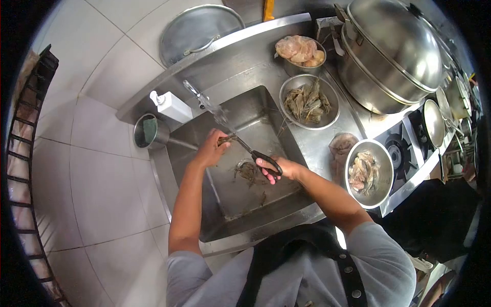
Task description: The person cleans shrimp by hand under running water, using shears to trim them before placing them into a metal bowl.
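Over the steel sink (240,199), my left hand (210,149) pinches a shrimp (228,138) near the stream of water from the faucet (193,91). My right hand (279,169) is wrapped round the black handles of scissors (263,158), whose blades reach the shrimp. Below them, dark shrimp scraps (247,172) lie on the sink bottom. A steel bowl of whole shrimp (308,101) stands behind the sink to the right. Closer to my right arm, another steel bowl (369,174) holds paler, cut shrimp.
A white pump bottle (174,106) and a steel pot with a green sponge (144,131) stand at the left rim. A bowl of meat (302,51), a large lidded steamer (391,56) and a stove (398,148) are at the right. A round lid (197,33) leans behind.
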A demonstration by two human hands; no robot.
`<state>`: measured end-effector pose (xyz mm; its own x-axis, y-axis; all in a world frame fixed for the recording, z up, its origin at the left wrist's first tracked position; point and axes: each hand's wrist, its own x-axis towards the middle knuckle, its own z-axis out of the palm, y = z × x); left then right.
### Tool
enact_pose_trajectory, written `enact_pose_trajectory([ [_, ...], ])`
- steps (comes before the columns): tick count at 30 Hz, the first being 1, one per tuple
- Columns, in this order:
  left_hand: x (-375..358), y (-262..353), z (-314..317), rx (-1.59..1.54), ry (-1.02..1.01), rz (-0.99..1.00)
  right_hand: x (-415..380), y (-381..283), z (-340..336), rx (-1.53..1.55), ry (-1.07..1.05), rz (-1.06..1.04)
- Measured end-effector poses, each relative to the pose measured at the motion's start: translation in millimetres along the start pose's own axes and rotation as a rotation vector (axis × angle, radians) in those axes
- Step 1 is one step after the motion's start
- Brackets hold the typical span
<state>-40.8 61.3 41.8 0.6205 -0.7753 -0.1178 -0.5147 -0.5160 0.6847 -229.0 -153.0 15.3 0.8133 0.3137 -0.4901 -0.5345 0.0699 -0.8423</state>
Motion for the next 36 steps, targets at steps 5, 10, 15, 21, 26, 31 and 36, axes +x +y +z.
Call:
enact_pose_trajectory([
  [5, 1, -4, -2, -0.090, 0.129, 0.023, -5, 13, 9, 0.082, 0.092, -0.023],
  [10, 7, -1, 13, -0.047, 0.435, -0.006, -8, 11, 30, 0.382, -0.227, -0.015],
  [15, 7, 3, 34, 0.002, 0.378, 0.013, 11, -1, 39, 0.391, -0.120, -0.085],
  [21, 10, -19, 44, -0.272, 0.344, -0.233, 18, 1, 36, 0.309, 0.200, -0.137],
  [26, 18, -19, 44, -0.402, 0.506, -0.442, -14, 3, 35, 0.448, -0.105, -0.083],
  [31, 23, -20, 53, -0.257, 0.678, -0.393, -20, 7, 60, 0.336, -0.200, 0.041],
  [36, 20, 9, 66, -0.181, 0.700, -0.313, 2, -1, 73, 0.326, -0.105, 0.005],
])
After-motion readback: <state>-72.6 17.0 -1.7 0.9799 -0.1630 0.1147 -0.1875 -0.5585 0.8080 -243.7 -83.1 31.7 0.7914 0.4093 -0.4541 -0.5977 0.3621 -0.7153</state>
